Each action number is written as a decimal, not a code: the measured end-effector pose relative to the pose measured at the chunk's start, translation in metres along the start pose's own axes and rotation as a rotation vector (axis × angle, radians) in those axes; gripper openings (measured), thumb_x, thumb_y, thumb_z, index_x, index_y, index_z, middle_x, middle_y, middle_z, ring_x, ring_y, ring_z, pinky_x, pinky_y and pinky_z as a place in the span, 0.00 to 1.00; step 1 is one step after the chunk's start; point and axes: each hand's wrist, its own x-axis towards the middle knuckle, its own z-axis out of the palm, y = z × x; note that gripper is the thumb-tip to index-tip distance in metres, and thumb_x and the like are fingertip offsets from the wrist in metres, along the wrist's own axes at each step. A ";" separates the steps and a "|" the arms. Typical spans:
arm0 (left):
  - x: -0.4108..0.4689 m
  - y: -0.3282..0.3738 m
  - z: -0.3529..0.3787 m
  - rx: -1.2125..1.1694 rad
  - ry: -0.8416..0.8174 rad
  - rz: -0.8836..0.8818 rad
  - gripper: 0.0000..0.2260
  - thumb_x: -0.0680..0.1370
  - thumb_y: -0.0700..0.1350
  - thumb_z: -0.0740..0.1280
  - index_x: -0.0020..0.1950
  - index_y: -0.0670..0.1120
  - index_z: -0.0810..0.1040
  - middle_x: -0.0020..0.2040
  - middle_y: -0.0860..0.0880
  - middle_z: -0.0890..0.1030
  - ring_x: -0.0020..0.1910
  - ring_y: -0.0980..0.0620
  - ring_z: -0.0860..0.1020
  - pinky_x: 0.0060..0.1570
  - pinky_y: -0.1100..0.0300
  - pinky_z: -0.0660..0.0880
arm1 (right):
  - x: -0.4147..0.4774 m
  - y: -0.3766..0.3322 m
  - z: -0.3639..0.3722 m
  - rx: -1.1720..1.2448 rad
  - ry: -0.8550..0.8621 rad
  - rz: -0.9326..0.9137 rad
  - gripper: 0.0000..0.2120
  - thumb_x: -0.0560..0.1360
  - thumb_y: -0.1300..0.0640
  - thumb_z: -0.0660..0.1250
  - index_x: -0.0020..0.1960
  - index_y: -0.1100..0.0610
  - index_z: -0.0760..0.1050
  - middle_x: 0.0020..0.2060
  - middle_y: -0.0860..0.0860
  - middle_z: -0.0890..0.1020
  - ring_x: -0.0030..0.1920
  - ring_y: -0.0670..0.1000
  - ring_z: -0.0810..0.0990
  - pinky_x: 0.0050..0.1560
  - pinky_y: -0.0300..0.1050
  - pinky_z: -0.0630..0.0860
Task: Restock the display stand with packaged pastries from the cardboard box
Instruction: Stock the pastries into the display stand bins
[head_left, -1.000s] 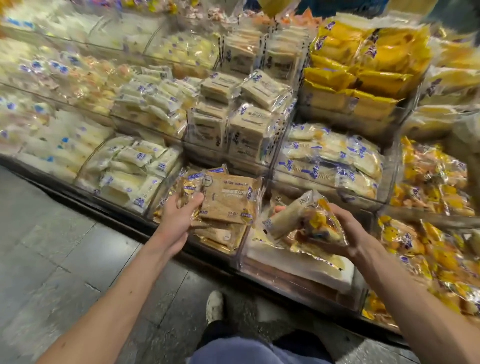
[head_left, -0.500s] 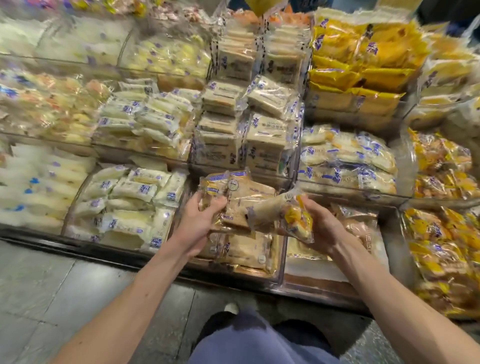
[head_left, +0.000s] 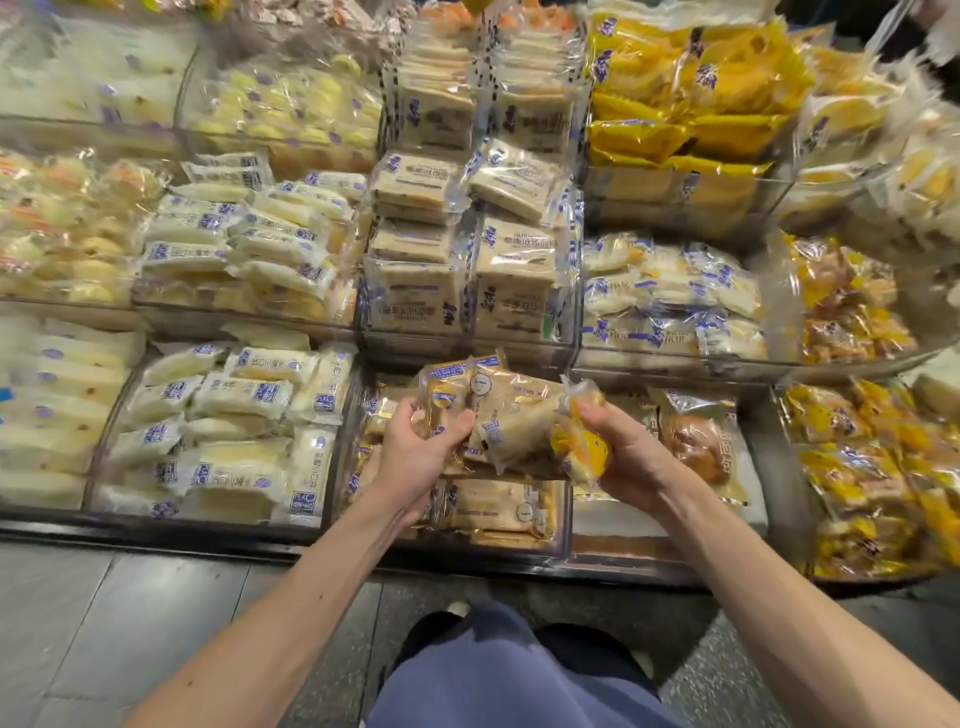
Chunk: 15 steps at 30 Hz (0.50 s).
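I see the left hand curled round tan packets and the right hand gripping a yellow-ended pastry, mid-frame above the display stand. The slick wrappers (overlapping) could slip and fall to the floor.

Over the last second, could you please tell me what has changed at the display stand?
The right hand carried its yellow-ended packet leftward, up against the tan packets gripped by the left hand. Both hands keep their grips; the shelved pastries stayed put.
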 end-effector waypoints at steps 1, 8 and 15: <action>0.001 -0.001 0.000 0.007 0.010 -0.013 0.28 0.69 0.44 0.78 0.64 0.42 0.70 0.55 0.42 0.84 0.52 0.47 0.84 0.49 0.51 0.82 | -0.001 0.000 0.001 -0.037 0.002 -0.001 0.53 0.45 0.43 0.87 0.63 0.65 0.74 0.45 0.56 0.85 0.40 0.51 0.84 0.38 0.45 0.82; -0.002 -0.004 0.013 0.052 -0.001 -0.062 0.34 0.65 0.45 0.80 0.65 0.44 0.66 0.54 0.45 0.82 0.49 0.51 0.83 0.45 0.58 0.81 | -0.010 0.002 -0.012 -0.022 0.037 0.036 0.57 0.43 0.44 0.87 0.66 0.64 0.72 0.44 0.56 0.85 0.38 0.50 0.84 0.37 0.47 0.82; -0.002 -0.003 0.013 -0.049 -0.068 -0.157 0.36 0.71 0.58 0.71 0.72 0.42 0.66 0.55 0.41 0.84 0.52 0.43 0.84 0.54 0.43 0.80 | -0.016 0.005 -0.038 0.108 0.080 0.042 0.45 0.46 0.45 0.88 0.59 0.62 0.79 0.50 0.59 0.83 0.51 0.57 0.77 0.71 0.62 0.64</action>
